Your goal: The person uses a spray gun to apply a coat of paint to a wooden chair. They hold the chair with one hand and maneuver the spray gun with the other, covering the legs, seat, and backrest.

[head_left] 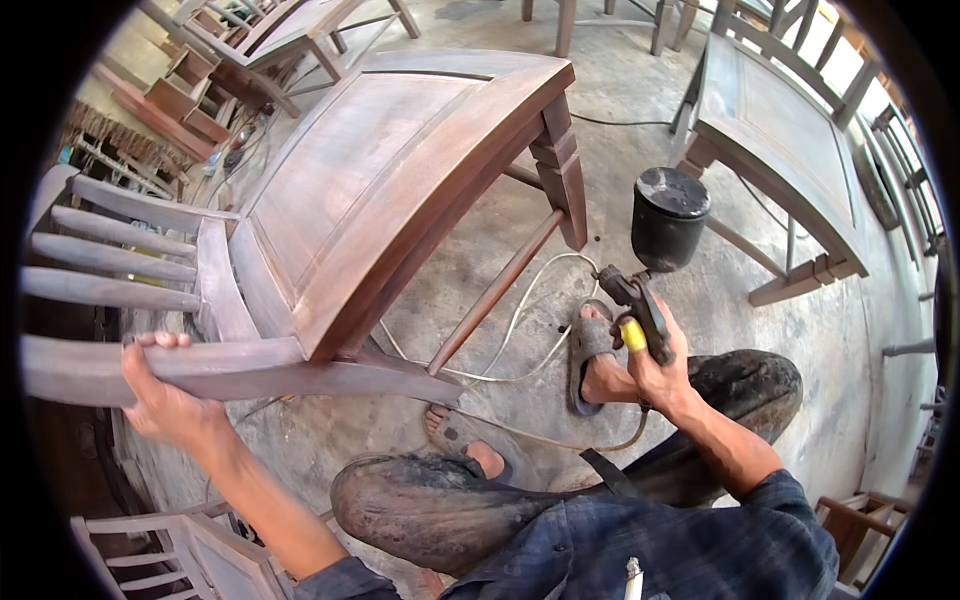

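Observation:
A wooden chair point(375, 160) with a reddish-brown, whitish-hazed surface lies tipped in front of me, its slatted back at the left. My left hand point(178, 408) is closed around the chair's back post point(255, 368). To the right of the chair, my right hand point(660, 370) grips a dark spray gun point(645, 305) topped by a black paint cup point(668, 225). Something yellow point(633, 334) wraps one finger of that hand. A pale hose point(600, 446) loops from near the gun across the floor. Spray from the nozzle cannot be made out.
Another greyish wooden chair point(775, 130) stands at the right, with more chairs point(300, 25) at the back and one point(190, 550) at lower left. Wooden pieces point(180, 95) are stacked at far left. My sandalled feet point(590, 360) rest on the concrete floor point(520, 240).

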Tool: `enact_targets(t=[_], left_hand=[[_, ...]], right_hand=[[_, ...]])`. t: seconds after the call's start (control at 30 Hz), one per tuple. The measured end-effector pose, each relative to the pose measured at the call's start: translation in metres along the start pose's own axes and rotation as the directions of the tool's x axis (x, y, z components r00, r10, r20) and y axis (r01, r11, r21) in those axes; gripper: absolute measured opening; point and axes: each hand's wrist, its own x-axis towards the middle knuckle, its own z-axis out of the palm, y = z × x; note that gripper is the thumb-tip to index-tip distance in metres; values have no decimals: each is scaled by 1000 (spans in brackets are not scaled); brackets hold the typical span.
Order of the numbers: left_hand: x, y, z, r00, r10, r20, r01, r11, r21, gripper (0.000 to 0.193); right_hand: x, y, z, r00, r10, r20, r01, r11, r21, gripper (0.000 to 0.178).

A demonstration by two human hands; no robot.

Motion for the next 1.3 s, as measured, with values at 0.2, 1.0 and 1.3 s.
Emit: enact_targets(t=[0.2,1.0,1.3], left_hand=[[-46,-17,47,1000,17,11,-18,999,35,15],[-178,-22,18,571,238,786,-364,931,-17,36],[-230,-7,16,144,73,987,-162,986,-50,27]], right_hand=[[-2,10,-1,995,82,-60,-81,996,26,43],[27,22,17,994,100,31,-100,995,-11,43],[4,32,40,958,163,234,-182,981,63,38]])
